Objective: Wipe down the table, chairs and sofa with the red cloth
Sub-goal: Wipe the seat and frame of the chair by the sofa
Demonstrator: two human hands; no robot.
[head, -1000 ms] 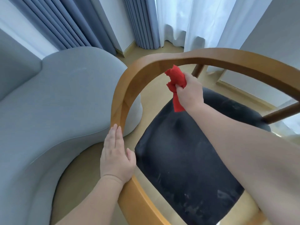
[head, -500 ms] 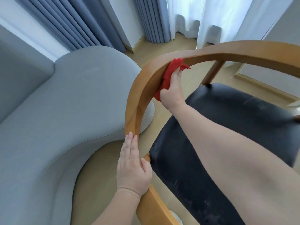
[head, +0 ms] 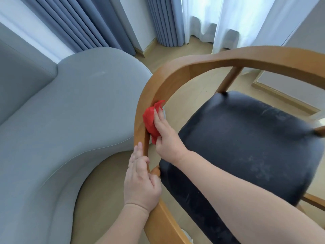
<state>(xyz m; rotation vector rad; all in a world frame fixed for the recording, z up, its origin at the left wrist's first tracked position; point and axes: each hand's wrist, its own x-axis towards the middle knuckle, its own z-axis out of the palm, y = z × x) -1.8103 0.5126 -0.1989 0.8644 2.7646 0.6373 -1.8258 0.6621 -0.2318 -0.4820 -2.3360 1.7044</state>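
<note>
On the inner face of the chair's curved wooden back rail (head: 228,59), at about 10 o'clock from the black seat cushion (head: 246,147), the red cloth (head: 151,120) is bunched between the wood and the right hand (head: 165,136); the fingers (head: 158,117) lie straight over it and press it flat, and the thumb is hidden, so whether it also pinches the cloth cannot be told. At 6 o'clock from the cloth the left hand (head: 140,182) rests on the same rail, fingers straight and released along the outer face, steadying the chair rather than clutching it.

The likeliest trouble, as I judge it, is the cloth itself; it is wadded, with a loose tail hanging at 6 o'clock under the palm and a peak sticking out at 12 o'clock, so a fast stroke under flat fingers could roll it out from beneath them and drop it to the wooden floor (head: 193,95). The two hands are near each other on the rail; a stroke carried on toward 6 o'clock would run the cloth into the left fingertips and leave the wood under that palm unwiped. The chair stands just beside the grey sofa (head: 61,129) at 9 o'clock; a hard sideways push could shove it against the upholstery, since the steadying hand only rests. The cushion shows pale smears and looks unwiped; the sofa's state cannot be judged.
</note>
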